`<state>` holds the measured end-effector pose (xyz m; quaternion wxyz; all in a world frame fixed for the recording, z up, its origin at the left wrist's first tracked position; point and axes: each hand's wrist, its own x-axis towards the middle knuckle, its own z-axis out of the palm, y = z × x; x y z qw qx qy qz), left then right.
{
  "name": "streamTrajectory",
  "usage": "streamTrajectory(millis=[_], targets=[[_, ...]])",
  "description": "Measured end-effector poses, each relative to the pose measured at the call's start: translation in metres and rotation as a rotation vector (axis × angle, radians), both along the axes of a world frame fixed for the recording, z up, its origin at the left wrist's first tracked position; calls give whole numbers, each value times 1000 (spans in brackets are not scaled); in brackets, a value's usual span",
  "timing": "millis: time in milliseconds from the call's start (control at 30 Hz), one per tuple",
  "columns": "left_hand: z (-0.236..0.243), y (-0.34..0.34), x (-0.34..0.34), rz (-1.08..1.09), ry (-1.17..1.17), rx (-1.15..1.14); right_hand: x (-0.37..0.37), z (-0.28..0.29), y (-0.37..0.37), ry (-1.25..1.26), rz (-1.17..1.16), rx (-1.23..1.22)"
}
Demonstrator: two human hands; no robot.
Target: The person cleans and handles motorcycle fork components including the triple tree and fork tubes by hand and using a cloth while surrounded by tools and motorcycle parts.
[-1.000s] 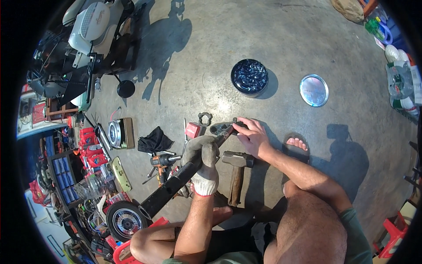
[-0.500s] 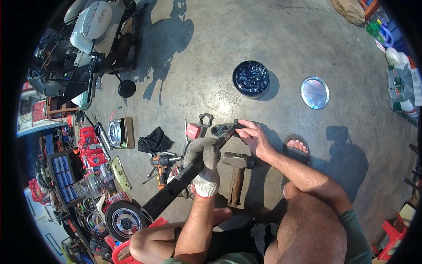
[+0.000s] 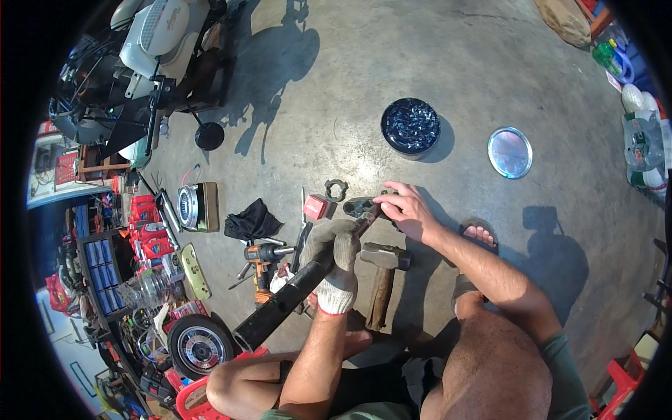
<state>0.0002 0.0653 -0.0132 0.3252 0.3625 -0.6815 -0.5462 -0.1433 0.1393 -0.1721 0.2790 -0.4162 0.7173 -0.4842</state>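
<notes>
My left hand (image 3: 332, 260) wears a grey and white knit glove and is closed round a long black metal tube (image 3: 275, 308), held diagonally with its open end low at the left. My bare right hand (image 3: 406, 210) holds the tube's upper end, where a dark metal fitting (image 3: 361, 206) sits, partly hidden by my fingers. Below that hand lies a sledgehammer (image 3: 383, 256) with a wooden handle. Left of the tube are a red box (image 3: 316, 206), a notched dark ring (image 3: 337, 189), an orange drill (image 3: 260, 263) and a black cloth (image 3: 252, 221).
A white scooter (image 3: 150, 38) stands at the upper left. A tin of dark grease (image 3: 410, 126) and its silver lid (image 3: 509, 152) lie on the floor (image 3: 364, 63) beyond my hands. Shelving with blue bins (image 3: 105, 273) and a spare wheel (image 3: 199, 346) are at left, bottles (image 3: 640, 150) at right.
The whole view has shifted slightly to the right. My right hand has moved a little up toward the tube's end; my left hand keeps its grip on the tube.
</notes>
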Motion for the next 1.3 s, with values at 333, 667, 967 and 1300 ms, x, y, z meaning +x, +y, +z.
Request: streamTrajectory(millis=[333, 667, 967, 1300], targets=[[8, -2, -28, 5, 78, 56, 6, -12, 16, -212, -94, -3], [3, -16, -45, 10, 87, 121, 1, 10, 0, -446, -92, 191], [17, -23, -66, -46, 8, 227, -19, -4, -1, -258, -111, 274], [27, -30, -103, 357, 92, 171, -7, 59, 22, -939, -106, 57]])
